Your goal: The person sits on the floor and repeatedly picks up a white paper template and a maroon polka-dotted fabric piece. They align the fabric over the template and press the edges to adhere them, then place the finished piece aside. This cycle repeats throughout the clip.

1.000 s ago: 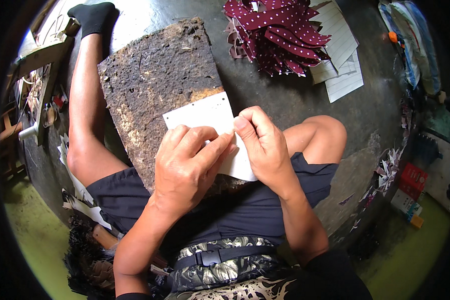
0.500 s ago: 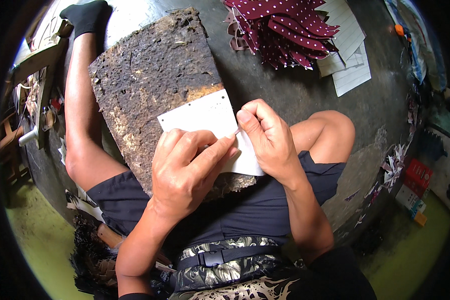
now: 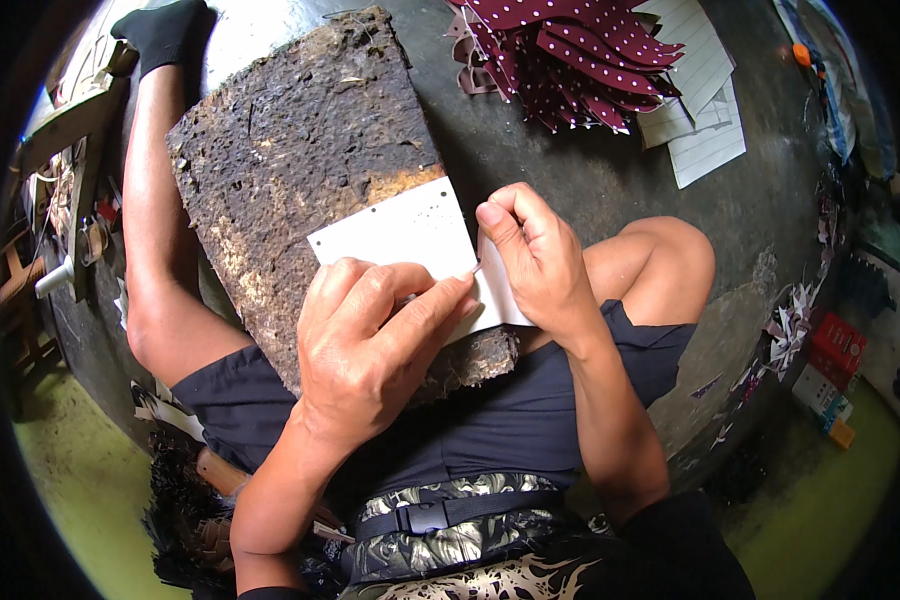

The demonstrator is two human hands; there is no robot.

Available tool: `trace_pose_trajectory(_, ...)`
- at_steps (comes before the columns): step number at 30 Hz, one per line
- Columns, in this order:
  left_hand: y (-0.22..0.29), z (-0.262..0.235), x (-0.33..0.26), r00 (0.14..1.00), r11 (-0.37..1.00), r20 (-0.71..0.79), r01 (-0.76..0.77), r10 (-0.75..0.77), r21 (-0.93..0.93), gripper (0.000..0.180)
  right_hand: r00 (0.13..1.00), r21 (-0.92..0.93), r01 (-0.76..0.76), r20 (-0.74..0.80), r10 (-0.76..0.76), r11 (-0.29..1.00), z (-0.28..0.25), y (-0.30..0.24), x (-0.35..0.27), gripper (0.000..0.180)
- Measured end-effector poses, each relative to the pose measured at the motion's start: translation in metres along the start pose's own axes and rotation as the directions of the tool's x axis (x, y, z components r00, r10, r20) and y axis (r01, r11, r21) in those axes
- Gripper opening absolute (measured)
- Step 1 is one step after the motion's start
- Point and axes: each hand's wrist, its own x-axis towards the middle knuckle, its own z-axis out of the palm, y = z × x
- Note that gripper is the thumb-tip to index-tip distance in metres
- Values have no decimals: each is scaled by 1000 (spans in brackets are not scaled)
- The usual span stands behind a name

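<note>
A white sheet [image 3: 395, 228], thin and stiff, with several small dark holes along its far edge, lies on a worn, rough-surfaced board [image 3: 300, 130] across my lap. My left hand [image 3: 365, 345] rests over the sheet's near part, its fingers curled and its index finger and thumb pressed at the crease. At the right, a flap of the sheet stands raised beside my right hand [image 3: 540, 265]. That hand is closed, thumb against bent fingers, and seems to grip the flap; the fingertips' hold is partly hidden. A tiny thin bit shows by the left index fingertip, too small to name.
A pile of maroon polka-dotted strips [image 3: 580, 60] lies on the dark floor beyond the board, next to lined paper sheets [image 3: 708, 140]. Scraps [image 3: 792, 320] and a red box [image 3: 836, 345] lie at the right. A wooden frame [image 3: 75, 125] stands at the left.
The sheet's right flap is lifted more, with a clearer crease. My right hand has shifted slightly, and the left has stayed pressed at the crease.
</note>
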Motion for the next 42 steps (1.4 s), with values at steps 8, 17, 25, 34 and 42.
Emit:
trace_pose_trajectory(8, 0, -2, 2, 1000, 1000, 15, -13, 13, -2, 34, 1000, -57, -10, -23, 8, 998, 0, 6, 7, 26)
trace_pose_trajectory(17, -3, -4, 1, 999, 999, 42, -32, 33, -3, 37, 1000, -121, 11, -25, -15, 993, 0, 15, 15, 25)
trace_pose_trajectory(25, -8, -7, 1, 997, 998, 47, -63, 64, -18, 38, 1000, -185, 28, -6, -29, 982, -2, 21, 20, 23)
trace_pose_trajectory(34, -10, -9, 3, 996, 997, 56, -71, 72, -27, 38, 998, -310, 63, 19, -60, 949, -6, 28, 28, 24)
trace_pose_trajectory(42, -14, -8, 5, 995, 995, 37, -92, 94, -41, 36, 1000, -345, 12, 8, -10, 939, -8, 35, 29, 24)
